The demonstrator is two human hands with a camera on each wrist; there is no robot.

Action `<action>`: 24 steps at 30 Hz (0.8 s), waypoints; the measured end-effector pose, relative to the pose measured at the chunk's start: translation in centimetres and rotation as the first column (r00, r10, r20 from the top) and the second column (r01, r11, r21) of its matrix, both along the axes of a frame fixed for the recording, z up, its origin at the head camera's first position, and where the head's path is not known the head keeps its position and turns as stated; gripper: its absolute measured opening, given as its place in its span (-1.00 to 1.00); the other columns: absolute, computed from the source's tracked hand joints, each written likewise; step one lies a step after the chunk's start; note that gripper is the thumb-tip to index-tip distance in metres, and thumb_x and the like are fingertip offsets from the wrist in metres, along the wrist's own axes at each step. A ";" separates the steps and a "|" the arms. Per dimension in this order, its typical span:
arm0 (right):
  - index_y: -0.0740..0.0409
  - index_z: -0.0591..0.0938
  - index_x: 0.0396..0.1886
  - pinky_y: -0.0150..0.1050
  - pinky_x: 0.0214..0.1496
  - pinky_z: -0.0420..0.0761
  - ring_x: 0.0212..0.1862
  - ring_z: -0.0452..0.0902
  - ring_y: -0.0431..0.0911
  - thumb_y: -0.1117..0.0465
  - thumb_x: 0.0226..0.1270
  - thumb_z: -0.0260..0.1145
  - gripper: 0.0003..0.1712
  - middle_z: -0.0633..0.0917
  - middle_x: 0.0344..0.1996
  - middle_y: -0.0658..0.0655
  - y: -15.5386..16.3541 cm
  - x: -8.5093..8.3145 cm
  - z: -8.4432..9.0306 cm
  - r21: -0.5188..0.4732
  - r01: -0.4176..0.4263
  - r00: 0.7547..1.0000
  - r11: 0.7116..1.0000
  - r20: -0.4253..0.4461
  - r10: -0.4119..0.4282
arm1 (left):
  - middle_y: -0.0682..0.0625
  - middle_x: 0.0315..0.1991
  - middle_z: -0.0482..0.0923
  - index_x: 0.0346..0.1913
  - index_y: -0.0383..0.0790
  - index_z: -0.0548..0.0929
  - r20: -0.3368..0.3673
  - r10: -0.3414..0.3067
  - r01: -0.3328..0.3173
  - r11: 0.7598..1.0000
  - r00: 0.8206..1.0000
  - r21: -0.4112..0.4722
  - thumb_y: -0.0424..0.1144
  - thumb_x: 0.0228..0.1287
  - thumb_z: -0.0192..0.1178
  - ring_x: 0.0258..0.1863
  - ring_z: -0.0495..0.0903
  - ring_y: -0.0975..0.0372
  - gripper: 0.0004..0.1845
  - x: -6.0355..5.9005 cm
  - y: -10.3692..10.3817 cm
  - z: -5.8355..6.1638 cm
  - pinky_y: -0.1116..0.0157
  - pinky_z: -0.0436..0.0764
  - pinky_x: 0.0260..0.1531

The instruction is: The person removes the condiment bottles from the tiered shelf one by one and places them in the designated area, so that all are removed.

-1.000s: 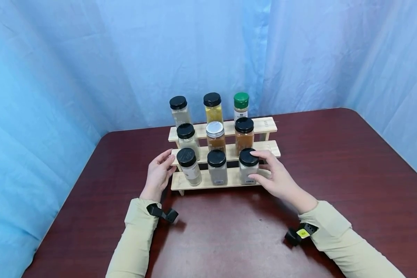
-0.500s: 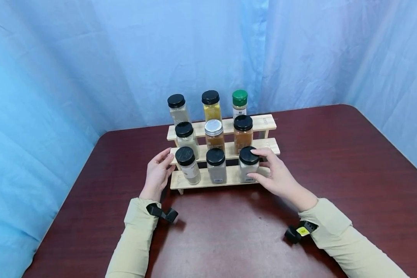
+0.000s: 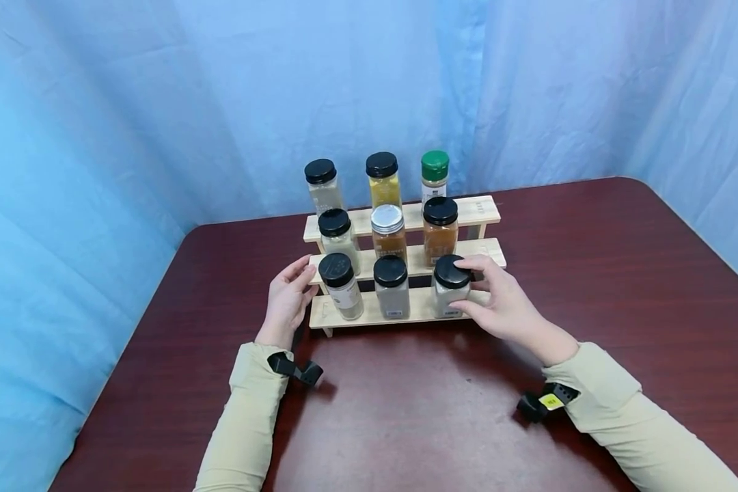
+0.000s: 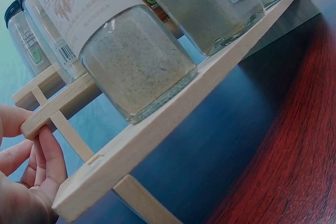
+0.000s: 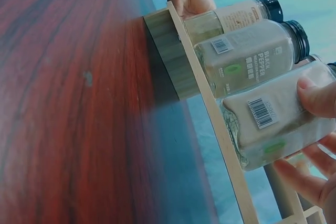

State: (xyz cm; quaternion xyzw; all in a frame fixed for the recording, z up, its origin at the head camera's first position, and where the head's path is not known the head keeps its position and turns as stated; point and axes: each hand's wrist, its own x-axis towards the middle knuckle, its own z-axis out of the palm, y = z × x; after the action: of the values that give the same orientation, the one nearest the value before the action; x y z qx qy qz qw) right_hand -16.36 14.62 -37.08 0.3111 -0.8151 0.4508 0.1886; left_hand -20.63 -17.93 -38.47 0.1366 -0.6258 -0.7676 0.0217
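Observation:
A three-tier wooden spice rack [image 3: 415, 316] stands on the table. My left hand [image 3: 289, 301] pinches the left end of its middle shelf, with the thumb on top and fingers underneath in the left wrist view. At the right of the front shelf my right hand [image 3: 501, 301] holds a square glass spice jar [image 3: 447, 298] with a black lid, thumb on the near side. Pale powder fills this jar. Beside it on the same shelf stand a black pepper jar [image 3: 393, 299] and a round spice jar [image 3: 348, 301] with a white label.
The middle shelf holds a pale jar [image 3: 339, 242], a silver-lidded jar [image 3: 389, 240] and an orange spice jar [image 3: 440, 238]. At the top are a grey jar [image 3: 326, 196], a yellow one [image 3: 385, 191] and a green-capped bottle [image 3: 434, 184]. Blue curtains [image 3: 283, 89] hang behind the table [image 3: 381, 410].
The head view has shifted slightly. The jar in my right hand sits a little further right along the front shelf. My left hand stays on the rack.

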 end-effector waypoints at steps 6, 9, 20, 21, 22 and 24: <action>0.46 0.37 0.00 -0.61 -0.07 0.52 0.04 0.35 -0.57 0.76 -0.35 0.43 -0.22 0.47 -0.05 0.38 1.1 0.2 -0.1 -0.052 -0.095 0.993 0.994 -0.079 0.091 | 0.13 -0.26 0.40 0.33 -0.33 0.36 0.003 0.007 -0.007 1.000 1.000 -0.002 -0.37 0.41 0.02 -0.35 0.48 0.43 -0.55 0.1 0.0 0.1 0.42 0.52 -0.25; 0.49 0.35 -0.01 -0.62 -0.04 0.50 0.04 0.38 -0.53 0.82 -0.40 0.40 -0.20 0.47 -0.02 0.20 2.2 0.3 0.0 -0.076 -0.132 0.987 0.988 -0.100 0.124 | 0.13 -0.27 0.40 0.33 -0.34 0.36 0.002 0.001 -0.001 1.000 1.000 -0.002 -0.37 0.41 0.02 -0.36 0.48 0.43 -0.55 0.1 0.1 0.0 0.43 0.52 -0.27; 0.60 0.32 0.00 -0.65 0.00 0.47 0.07 0.42 -0.46 0.26 0.07 0.36 -0.36 0.36 0.11 -0.21 6.7 0.4 0.3 -0.069 -0.120 0.983 0.990 -0.146 0.109 | 0.13 -0.21 0.42 0.33 -0.34 0.35 -0.011 -0.003 0.003 1.000 1.000 -0.001 -0.37 0.42 0.00 -0.31 0.51 0.45 -0.55 0.0 0.1 -0.4 0.45 0.51 -0.28; 0.60 0.32 0.00 -0.66 0.00 0.45 0.07 0.41 -0.48 0.11 0.12 0.31 -0.32 0.36 0.12 -0.22 7.1 0.3 0.2 -0.062 -0.107 0.984 0.992 -0.148 0.097 | 0.13 -0.21 0.42 0.33 -0.34 0.35 -0.012 -0.004 0.004 1.000 1.000 -0.003 -0.37 0.42 0.00 -0.30 0.52 0.45 -0.55 0.0 0.0 -0.3 0.45 0.51 -0.27; 0.60 0.32 0.01 -0.67 0.00 0.45 0.06 0.41 -0.49 -0.01 0.14 0.25 -0.25 0.35 0.12 -0.23 7.4 0.3 0.1 -0.055 -0.093 0.985 0.994 -0.150 0.084 | 0.14 -0.20 0.43 0.33 -0.34 0.35 -0.014 -0.004 0.004 1.000 1.000 -0.005 -0.37 0.42 0.01 -0.29 0.52 0.45 -0.55 0.0 0.0 -0.4 0.44 0.51 -0.27; 0.60 0.30 0.01 -0.69 0.00 0.43 0.06 0.40 -0.51 -0.12 0.16 0.21 -0.18 0.34 0.12 -0.26 8.1 0.4 0.0 -0.041 -0.062 0.986 0.997 -0.156 0.055 | 0.15 -0.21 0.44 0.33 -0.35 0.34 -0.016 -0.006 0.006 1.000 1.000 0.000 -0.37 0.42 0.01 -0.29 0.52 0.45 -0.55 0.0 0.0 -0.4 0.44 0.51 -0.26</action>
State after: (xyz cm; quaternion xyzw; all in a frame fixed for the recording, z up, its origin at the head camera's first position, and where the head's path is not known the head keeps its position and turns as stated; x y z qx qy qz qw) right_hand -16.01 22.68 -37.11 0.3645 -0.7780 0.4492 0.2450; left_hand -20.61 -17.90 -38.82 0.1287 -0.6262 -0.7686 0.0244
